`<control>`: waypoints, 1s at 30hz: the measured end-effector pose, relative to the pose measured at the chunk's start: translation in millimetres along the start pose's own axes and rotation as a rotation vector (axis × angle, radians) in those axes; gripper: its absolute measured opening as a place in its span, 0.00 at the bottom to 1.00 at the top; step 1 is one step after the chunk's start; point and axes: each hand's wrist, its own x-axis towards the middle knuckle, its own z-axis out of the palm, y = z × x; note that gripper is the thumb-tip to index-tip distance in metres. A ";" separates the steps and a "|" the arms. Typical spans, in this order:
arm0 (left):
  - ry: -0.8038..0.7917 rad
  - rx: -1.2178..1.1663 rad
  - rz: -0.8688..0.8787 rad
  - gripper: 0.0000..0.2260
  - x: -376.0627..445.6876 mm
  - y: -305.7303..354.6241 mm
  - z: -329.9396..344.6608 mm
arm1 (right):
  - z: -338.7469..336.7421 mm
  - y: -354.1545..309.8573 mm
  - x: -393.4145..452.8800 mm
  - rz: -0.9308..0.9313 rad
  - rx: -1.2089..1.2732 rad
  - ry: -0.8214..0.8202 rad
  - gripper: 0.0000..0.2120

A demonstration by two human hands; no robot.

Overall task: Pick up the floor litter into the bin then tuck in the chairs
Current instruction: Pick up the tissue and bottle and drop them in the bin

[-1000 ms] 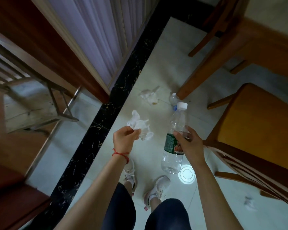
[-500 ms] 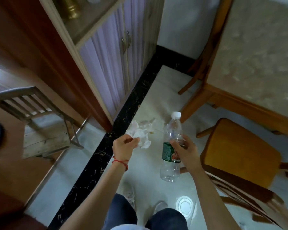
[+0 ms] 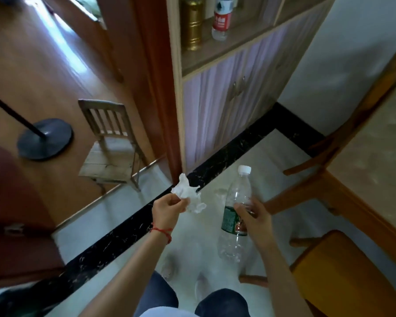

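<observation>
Two light pieces of litter are in hand: the left hand (image 3: 167, 210) pinches a soft crumpled white tissue (image 3: 188, 195), the right hand (image 3: 253, 217) grips a seemingly empty, crushable clear plastic bottle (image 3: 237, 209) mid-body.

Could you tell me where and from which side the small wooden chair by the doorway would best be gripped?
Probably the top rail of the small wooden chair, taken from above and behind: its slatted back faces away from the camera, upright and unobstructed. Both hands are currently full.
</observation>
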 end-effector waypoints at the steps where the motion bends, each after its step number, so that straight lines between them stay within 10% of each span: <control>1: 0.028 -0.023 -0.019 0.12 -4.6 -2.1 -2.4 | -0.9 -1.7 0.6 -0.021 -0.023 -0.025 0.25; 30: 0.845 -0.389 -0.224 0.14 -235.3 -162.1 -250.2 | 209.7 30.9 -196.4 -0.232 -0.416 -0.906 0.29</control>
